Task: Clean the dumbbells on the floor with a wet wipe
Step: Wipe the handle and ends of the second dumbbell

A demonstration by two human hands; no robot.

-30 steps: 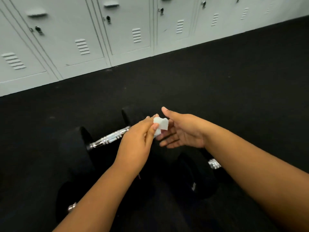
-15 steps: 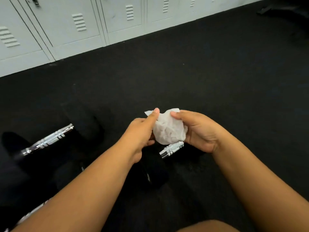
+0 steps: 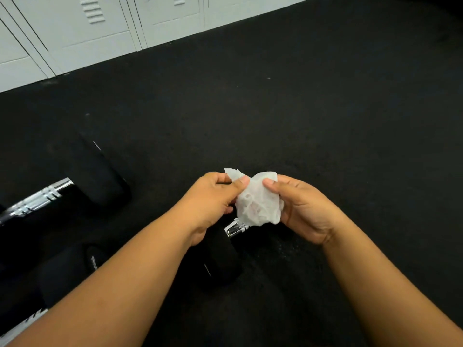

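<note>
Dumbbells (image 3: 226,249) lay on the floor (image 3: 325,121). Both hands, left (image 3: 213,199) and right (image 3: 304,209), pinched the crumpled wipe (image 3: 258,201). Spreading it flatter first would probably clean better.

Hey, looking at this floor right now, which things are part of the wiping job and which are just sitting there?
Part of the job:
- wet wipe, crumpled, pinched between left hand and right hand
- near dumbbell, under the hands
- far dumbbell, at left

Just there:
- grey lockers along the wall
- black floor
</note>
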